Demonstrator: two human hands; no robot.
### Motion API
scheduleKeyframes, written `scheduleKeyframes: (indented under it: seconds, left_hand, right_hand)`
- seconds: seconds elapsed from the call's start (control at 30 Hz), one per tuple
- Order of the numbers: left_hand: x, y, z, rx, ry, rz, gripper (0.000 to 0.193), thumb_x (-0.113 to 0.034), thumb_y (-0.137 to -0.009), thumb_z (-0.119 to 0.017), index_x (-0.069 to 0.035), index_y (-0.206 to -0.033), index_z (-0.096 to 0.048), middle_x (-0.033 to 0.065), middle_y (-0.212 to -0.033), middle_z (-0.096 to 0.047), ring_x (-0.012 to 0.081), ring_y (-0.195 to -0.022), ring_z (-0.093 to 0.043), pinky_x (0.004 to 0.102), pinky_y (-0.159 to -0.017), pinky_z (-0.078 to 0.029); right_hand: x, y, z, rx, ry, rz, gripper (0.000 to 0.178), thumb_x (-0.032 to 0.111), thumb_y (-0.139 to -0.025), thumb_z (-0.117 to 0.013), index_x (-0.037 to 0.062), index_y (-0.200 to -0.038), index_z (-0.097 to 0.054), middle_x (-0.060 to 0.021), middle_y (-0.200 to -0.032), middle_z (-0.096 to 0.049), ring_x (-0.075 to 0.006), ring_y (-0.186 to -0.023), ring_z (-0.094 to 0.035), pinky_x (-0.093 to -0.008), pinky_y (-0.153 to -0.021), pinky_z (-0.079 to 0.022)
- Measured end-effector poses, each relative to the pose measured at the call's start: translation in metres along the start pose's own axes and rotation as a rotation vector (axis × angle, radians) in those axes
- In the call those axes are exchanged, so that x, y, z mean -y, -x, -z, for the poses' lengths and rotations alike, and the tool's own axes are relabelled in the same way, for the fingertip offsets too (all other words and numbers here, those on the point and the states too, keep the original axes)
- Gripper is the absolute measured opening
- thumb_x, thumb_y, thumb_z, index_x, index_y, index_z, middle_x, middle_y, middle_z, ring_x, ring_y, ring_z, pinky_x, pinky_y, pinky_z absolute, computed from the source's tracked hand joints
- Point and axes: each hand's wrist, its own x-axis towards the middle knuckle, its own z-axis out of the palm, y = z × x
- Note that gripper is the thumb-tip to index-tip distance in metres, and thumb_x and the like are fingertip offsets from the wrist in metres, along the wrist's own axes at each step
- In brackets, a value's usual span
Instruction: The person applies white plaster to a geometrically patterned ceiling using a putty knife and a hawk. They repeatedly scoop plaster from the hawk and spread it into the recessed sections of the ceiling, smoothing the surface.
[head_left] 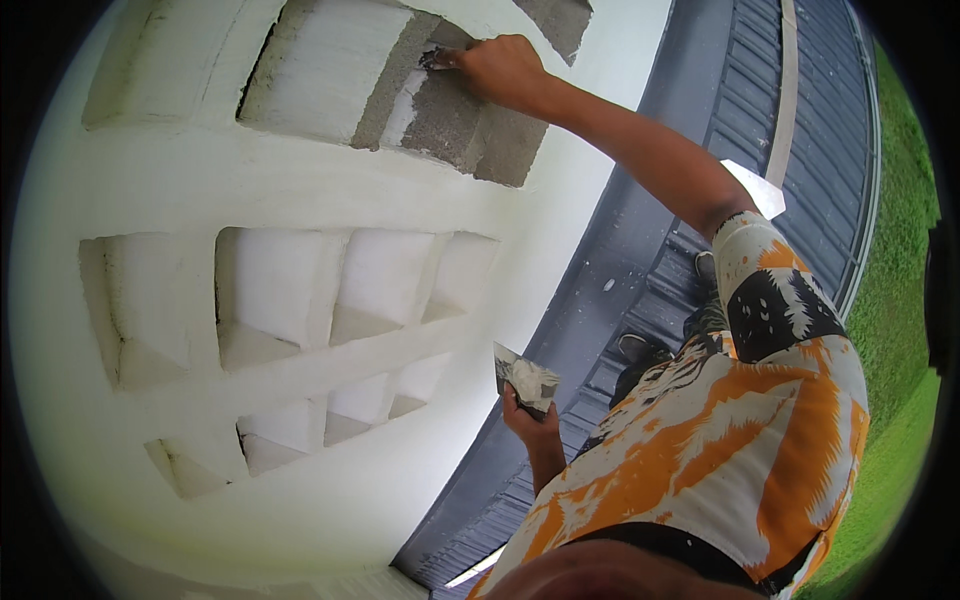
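Note:
My right hand reaches up to a rough grey recess in the wall. Its fingers are closed and press at the recess edge around a small dark thing smeared with white, too small to make out. White paste streaks the bare grey surface beside it. Lower down, in front of my body, my left hand grips a flat rectangular plate. A mound of white paste lies on top of that plate.
Rows of square recesses run across the pale wall. A dark corrugated metal surface lies beneath my feet, with a long pale strip on it. A white panel shows behind my right arm. Grass stretches beyond.

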Motion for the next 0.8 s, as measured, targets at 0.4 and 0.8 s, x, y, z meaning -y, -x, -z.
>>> scheduleKeyframes:
  seconds: [0.4, 0.8]
  left_hand:
    - [0.037, 0.020, -0.051, 0.038, 0.218, -0.069, 0.035, -0.026, -0.099, -0.043, -0.006, -0.124, -0.055, 0.0073, -0.115, -0.063, 0.0218, -0.105, -0.064, 0.0367, -0.086, -0.054]
    - [0.063, 0.020, -0.082, 0.040, 0.411, -0.150, 0.035, -0.026, -0.098, -0.043, -0.004, -0.125, -0.053, 0.0090, -0.115, -0.063, 0.0250, -0.106, -0.063, 0.0402, -0.089, -0.053]
  right_hand:
    - [0.006, 0.008, 0.013, 0.198, -0.003, 0.031, 0.050, 0.009, -0.081, -0.057, 0.0259, -0.128, -0.059, -0.0111, -0.079, -0.067, -0.0270, -0.065, -0.067, -0.0401, -0.056, -0.051]
    - [0.016, 0.012, 0.033, 0.175, -0.100, 0.075, 0.055, 0.006, -0.074, -0.056, 0.0248, -0.124, -0.063, -0.0122, -0.076, -0.068, -0.0270, -0.066, -0.068, -0.0402, -0.055, -0.051]
